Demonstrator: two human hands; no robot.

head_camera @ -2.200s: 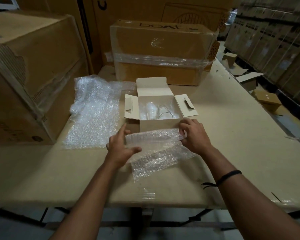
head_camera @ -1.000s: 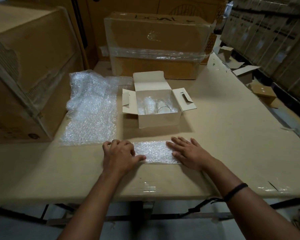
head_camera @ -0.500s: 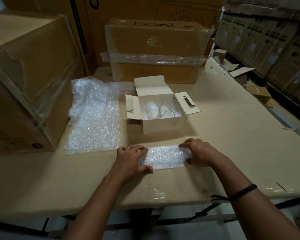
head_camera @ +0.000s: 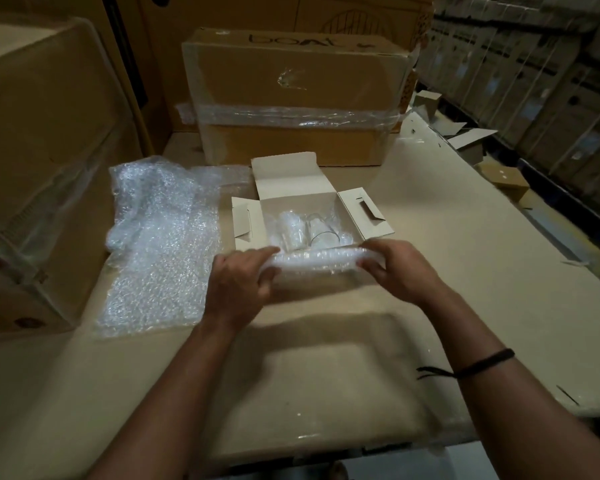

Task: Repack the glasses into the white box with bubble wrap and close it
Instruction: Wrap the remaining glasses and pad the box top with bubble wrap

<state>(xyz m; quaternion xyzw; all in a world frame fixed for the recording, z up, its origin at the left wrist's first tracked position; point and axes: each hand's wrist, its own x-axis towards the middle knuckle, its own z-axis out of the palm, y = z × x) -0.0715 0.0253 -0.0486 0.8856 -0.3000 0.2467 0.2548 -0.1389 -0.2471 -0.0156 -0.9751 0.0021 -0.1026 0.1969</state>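
Open box (head_camera: 291, 181) at frame centre holds glasses (head_camera: 321, 233); left hand (head_camera: 238, 282) and right hand (head_camera: 400, 271) each grip one end of a folded wrap (head_camera: 316, 259) at its near edge

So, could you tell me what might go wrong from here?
1. The folded bubble wrap, held only at its ends by the left hand and right hand, could unfold before it goes in.
2. Pushed down hard, it might knock the glasses together in the white box; one looks unwrapped.
3. Bunched too high, it may stop the flaps closing.
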